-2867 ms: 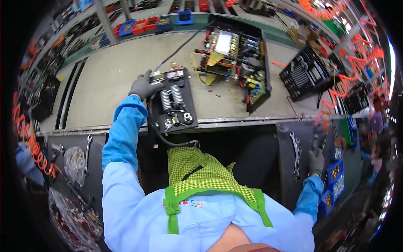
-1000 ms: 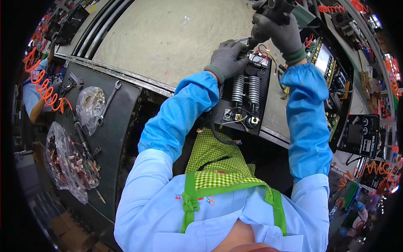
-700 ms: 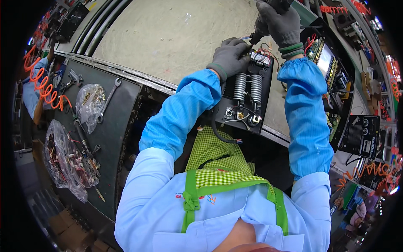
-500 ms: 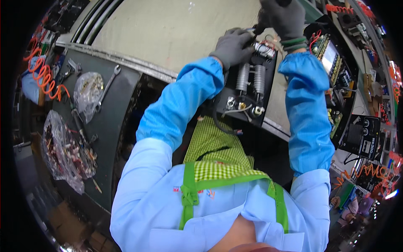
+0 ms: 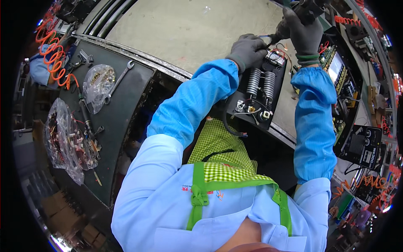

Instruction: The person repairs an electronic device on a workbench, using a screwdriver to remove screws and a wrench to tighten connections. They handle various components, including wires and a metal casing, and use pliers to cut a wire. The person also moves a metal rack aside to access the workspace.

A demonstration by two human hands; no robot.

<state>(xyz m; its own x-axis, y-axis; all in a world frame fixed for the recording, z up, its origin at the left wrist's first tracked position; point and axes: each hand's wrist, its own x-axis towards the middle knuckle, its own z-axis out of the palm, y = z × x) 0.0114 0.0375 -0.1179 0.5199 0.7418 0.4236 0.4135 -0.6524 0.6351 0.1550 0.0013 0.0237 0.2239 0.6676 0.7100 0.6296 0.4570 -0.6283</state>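
A black metal panel (image 5: 232, 101) lies at the near edge of the bench, carrying two silver coil springs (image 5: 254, 83), round metal terminals (image 5: 240, 106) and loose wires. My left hand (image 5: 248, 51), in a grey glove, rests at its far left end with fingers curled; what they hold is hidden. My right hand (image 5: 303, 38), gloved too, is closed around a black power drill (image 5: 310, 11). The drill's nose points toward the panel's far end, close to my left fingertips. A white part (image 5: 276, 58) with red wires sits beside the nose.
Right of the panel stands an open black chassis (image 5: 350, 77) with circuit boards. A black boxed unit (image 5: 362, 147) is below it. On the left side table (image 5: 121, 98) lie a spanner (image 5: 119, 80), bags of small parts (image 5: 67, 143) and an orange coiled hose (image 5: 54, 59).
My whole view has shifted, so the bench and panel sit farther right and lower. My right hand has moved a little right and nearer with the drill. My left hand stays at the panel's far end.
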